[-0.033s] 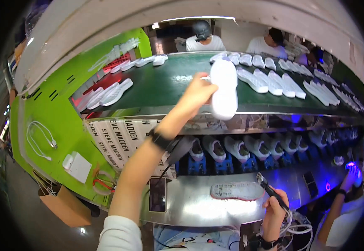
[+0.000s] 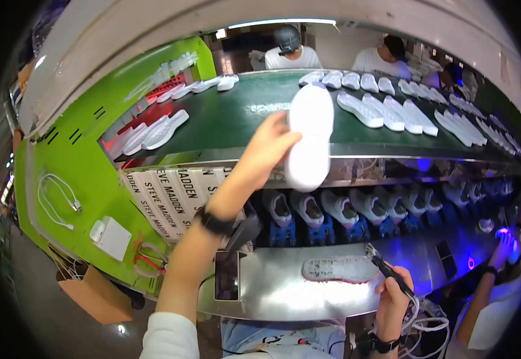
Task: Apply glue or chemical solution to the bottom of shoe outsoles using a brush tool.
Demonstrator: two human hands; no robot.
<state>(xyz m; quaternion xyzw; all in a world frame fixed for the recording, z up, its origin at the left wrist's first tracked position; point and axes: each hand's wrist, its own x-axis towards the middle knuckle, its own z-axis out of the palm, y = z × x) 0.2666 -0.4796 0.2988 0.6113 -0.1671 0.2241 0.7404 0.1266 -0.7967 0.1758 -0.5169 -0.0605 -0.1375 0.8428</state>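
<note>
My left hand [image 2: 270, 143] is stretched out over the green conveyor belt [image 2: 230, 113], its fingers gripping a white shoe sole [image 2: 311, 137] by the left edge. The sole hangs nearly upright, slightly blurred. In my right hand [image 2: 395, 299], low over the metal bench [image 2: 278, 293], is a slim black-handled tool [image 2: 395, 278] with a pale tip and a white cable. Just left of that tip, a greyish sole with a studded, hollowed face [image 2: 339, 269] lies flat on the bench.
White soles [image 2: 386, 110] stand in rows on the belt. Shoes on blue holders [image 2: 341, 212] line a lower track. A phone [image 2: 226, 275] lies by my left arm. A green panel [image 2: 75, 173] holds a cable and scissors. A co-worker's hand [image 2: 503, 245] is at right.
My left hand has drawn the white sole a little left and toward me, off the belt's far rows. My right hand and the bench sole have hardly moved.
</note>
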